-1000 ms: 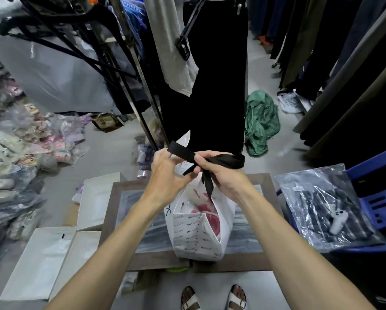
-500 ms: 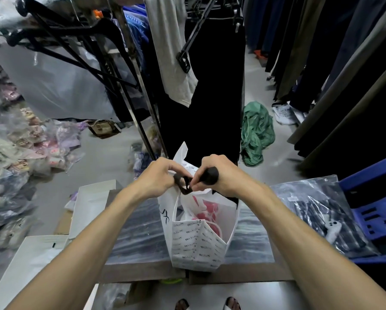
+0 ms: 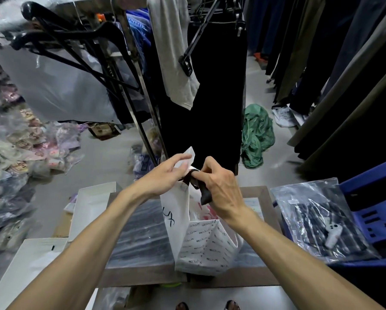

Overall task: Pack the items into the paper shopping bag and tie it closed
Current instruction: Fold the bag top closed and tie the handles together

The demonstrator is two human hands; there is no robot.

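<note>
A white paper shopping bag with small black print stands upright on a low wooden-framed table. Something red and white shows inside its mouth. A black ribbon crosses the bag's top. My right hand is closed on the ribbon, a loose end hanging below the fingers. My left hand is at the bag's upper left rim, thumb and lower fingers at the ribbon's knot, upper fingers stretched out over a raised paper flap. Whether it grips the ribbon is hidden.
Clothes hang on racks just behind the bag and along the right. A clear bag of dark garments lies on a blue plastic crate. Flat white boxes and packaged goods lie left. A green cloth is on the floor.
The long ribbon loop held wide above the bag a second ago has been drawn in tight at the bag's top. Both hands have dropped lower and closer together; my left fingers have spread.
</note>
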